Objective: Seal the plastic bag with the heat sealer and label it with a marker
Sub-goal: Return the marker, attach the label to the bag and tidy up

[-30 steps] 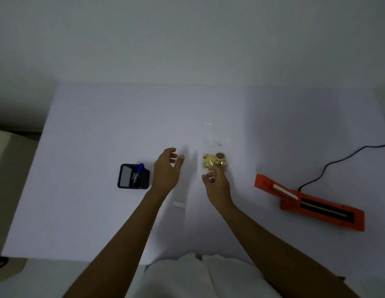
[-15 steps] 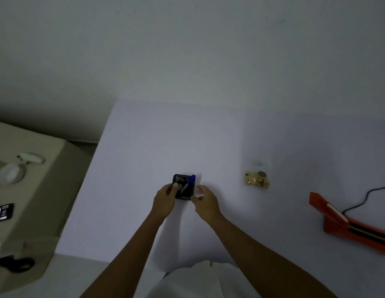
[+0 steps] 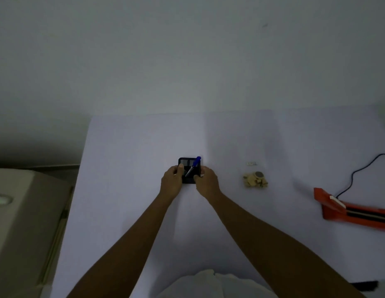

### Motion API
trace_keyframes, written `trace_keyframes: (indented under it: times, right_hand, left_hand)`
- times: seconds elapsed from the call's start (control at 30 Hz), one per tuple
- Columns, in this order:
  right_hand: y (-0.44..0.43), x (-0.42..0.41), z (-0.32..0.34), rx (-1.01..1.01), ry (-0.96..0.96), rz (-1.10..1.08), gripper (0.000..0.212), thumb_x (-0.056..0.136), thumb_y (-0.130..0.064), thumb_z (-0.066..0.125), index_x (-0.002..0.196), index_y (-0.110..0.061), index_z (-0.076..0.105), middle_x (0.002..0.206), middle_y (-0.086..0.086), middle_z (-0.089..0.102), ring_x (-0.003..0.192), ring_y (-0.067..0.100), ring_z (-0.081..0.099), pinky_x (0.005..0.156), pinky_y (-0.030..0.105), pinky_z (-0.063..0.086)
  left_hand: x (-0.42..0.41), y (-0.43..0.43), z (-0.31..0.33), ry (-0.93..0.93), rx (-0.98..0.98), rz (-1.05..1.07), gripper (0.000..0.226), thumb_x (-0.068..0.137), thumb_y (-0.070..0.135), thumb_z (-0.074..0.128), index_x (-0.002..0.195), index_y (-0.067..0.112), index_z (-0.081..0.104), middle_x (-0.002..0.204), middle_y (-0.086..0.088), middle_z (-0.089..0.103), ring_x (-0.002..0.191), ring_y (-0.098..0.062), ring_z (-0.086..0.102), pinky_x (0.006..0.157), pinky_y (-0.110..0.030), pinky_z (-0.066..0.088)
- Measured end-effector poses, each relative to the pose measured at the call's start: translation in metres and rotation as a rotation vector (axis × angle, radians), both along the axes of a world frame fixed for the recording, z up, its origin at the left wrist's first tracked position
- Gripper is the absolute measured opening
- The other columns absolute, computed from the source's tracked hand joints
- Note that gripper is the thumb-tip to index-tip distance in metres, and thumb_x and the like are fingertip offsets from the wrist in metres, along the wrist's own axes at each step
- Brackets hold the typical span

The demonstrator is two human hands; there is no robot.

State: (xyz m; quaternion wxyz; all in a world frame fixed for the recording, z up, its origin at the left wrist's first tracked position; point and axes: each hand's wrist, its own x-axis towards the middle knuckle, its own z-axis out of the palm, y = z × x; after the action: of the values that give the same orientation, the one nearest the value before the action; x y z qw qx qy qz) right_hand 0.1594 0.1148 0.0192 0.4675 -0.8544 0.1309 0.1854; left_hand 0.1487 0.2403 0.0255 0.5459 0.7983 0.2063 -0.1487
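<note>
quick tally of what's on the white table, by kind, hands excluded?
Pen holder, black, gripped on both sides by the left hand and right hand: 1
Marker, blue cap, leaning in the holder: 1
Clear bag of small tan pieces: 1
Heat sealer, orange, corded: 1
Total: 4

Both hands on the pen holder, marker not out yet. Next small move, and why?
Probably: right hand lifts the blue-capped marker out while the left hand steadies the black pen holder. The marker leans in the holder, both hands flank it, and the bag of beige pieces lies apart to the right, unlabelled as far as shows.
</note>
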Motion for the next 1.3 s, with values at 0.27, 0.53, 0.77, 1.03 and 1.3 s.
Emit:
trace_keyframes:
  times: [0.27,0.53,0.77,1.03,1.3]
  right_hand:
    - [0.004,0.039,-0.006,-0.012,0.036,-0.009,0.020,0.089,0.002,0.050,0.102,0.003,0.066,0.095,0.017,0.067,0.080,0.023,0.059,0.058,0.022,0.046]
    - [-0.009,0.033,-0.008,0.098,0.069,-0.059,0.031,0.091,-0.008,0.058,0.121,-0.001,0.060,0.120,0.017,0.065,0.101,0.033,0.065,0.087,0.050,0.056]
    - [-0.069,-0.009,0.019,0.311,0.038,-0.265,0.037,0.093,-0.008,0.059,0.130,-0.009,0.056,0.118,0.007,0.060,0.093,0.020,0.062,0.078,0.042,0.061]
    - [-0.204,-0.102,0.018,0.440,0.064,-0.540,0.017,0.093,-0.009,0.058,0.108,-0.016,0.064,0.101,0.010,0.065,0.089,0.020,0.065,0.069,0.033,0.061]
    - [-0.388,-0.174,-0.010,0.377,0.219,-0.656,0.023,0.094,-0.008,0.056,0.116,-0.010,0.064,0.102,0.012,0.064,0.090,0.025,0.063,0.072,0.035,0.058]
  left_hand:
    - [0.037,0.001,-0.008,0.009,0.052,0.000,0.042,0.100,0.040,0.038,0.106,0.007,0.064,0.099,-0.008,0.065,0.091,-0.023,0.061,0.078,-0.034,0.048]
    - [0.024,-0.011,0.009,-0.109,0.169,0.004,0.021,0.099,0.031,0.047,0.105,0.014,0.057,0.100,0.007,0.050,0.099,-0.012,0.043,0.081,-0.016,0.036]
    - [-0.012,-0.054,0.024,-0.385,0.231,-0.141,0.040,0.093,0.027,0.058,0.130,0.012,0.049,0.125,0.002,0.053,0.111,-0.010,0.051,0.092,-0.022,0.042]
    - [-0.060,-0.169,0.012,-0.260,0.047,-0.275,0.032,0.093,0.030,0.057,0.121,0.015,0.055,0.113,0.000,0.062,0.095,-0.011,0.059,0.076,-0.013,0.044]
    - [-0.098,-0.345,-0.027,0.087,-0.107,-0.493,0.055,0.081,0.039,0.071,0.127,0.022,0.047,0.115,0.005,0.057,0.099,-0.011,0.058,0.071,-0.014,0.045]
